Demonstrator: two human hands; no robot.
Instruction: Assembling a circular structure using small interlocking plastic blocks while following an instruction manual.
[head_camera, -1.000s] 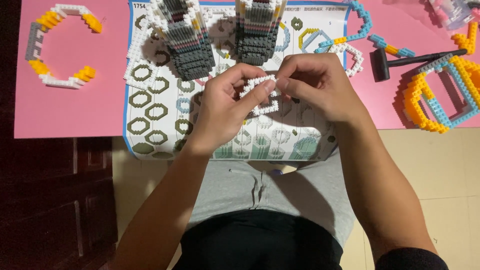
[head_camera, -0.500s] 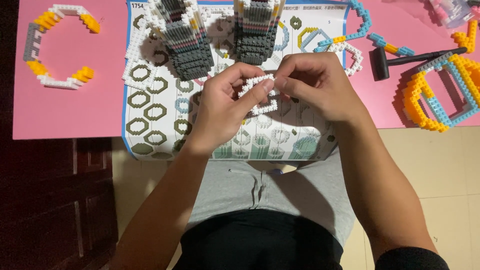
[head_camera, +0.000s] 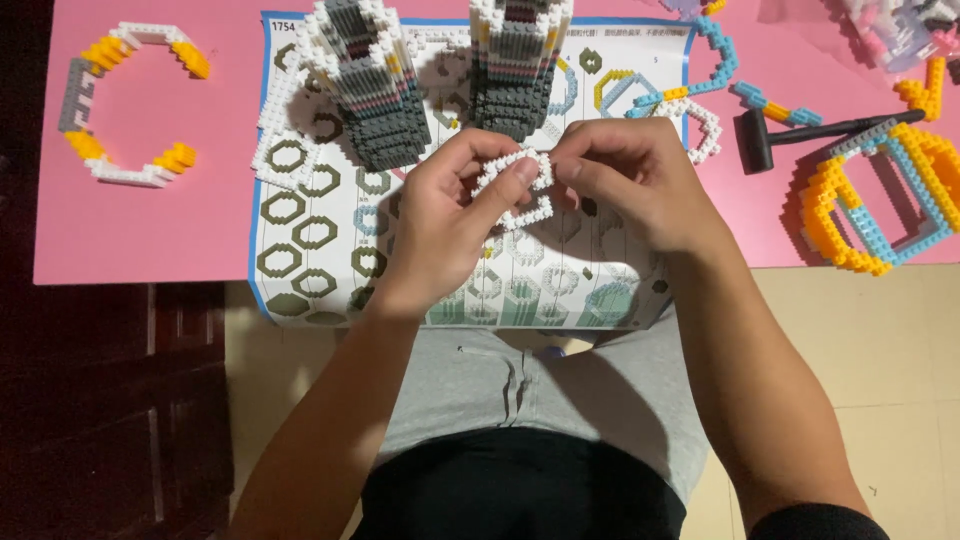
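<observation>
My left hand (head_camera: 440, 215) and my right hand (head_camera: 640, 180) meet over a printed instruction sheet (head_camera: 310, 240) and both pinch a small white ring of tiny building bricks (head_camera: 515, 185). The ring is held just above the sheet, its lower edge showing between my thumbs. Right behind my fingers stand two tall stacked models of grey, white and pink bricks, the left model (head_camera: 365, 80) and the right model (head_camera: 515, 65).
A pink table (head_camera: 160, 235) carries a white, yellow and grey brick arc (head_camera: 120, 100) at far left, a white octagon ring (head_camera: 285, 155), blue-yellow brick chains (head_camera: 700, 60), a small black hammer (head_camera: 800, 130) and an orange-blue brick frame (head_camera: 885, 195) at right. Dark furniture stands lower left.
</observation>
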